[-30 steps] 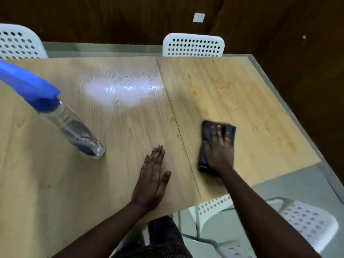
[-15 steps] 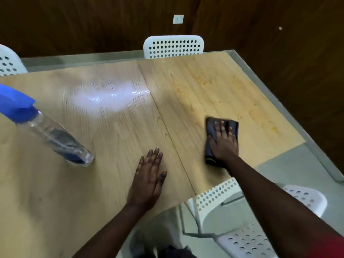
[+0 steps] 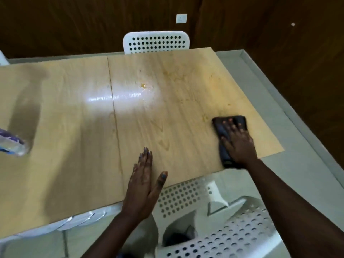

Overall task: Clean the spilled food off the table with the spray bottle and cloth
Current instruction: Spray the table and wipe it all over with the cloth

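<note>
Cloth (image 3: 222, 131) near table (image 3: 74, 146) edge, chair (image 3: 186, 198) below

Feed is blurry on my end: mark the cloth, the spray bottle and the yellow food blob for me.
cloth (image 3: 219, 128): head view, bare far-left part beside the fingers.
spray bottle (image 3: 13, 148): head view, clear base at the left edge.
yellow food blob (image 3: 143, 85): head view, its middle, in the glare.

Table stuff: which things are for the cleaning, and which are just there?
For the cleaning:
- dark cloth, pressed flat under the right hand
- spray bottle, at the left edge
- yellow food smears on the table
- left hand, resting flat on the table

Just there:
- white chairs
- wall plate
</note>
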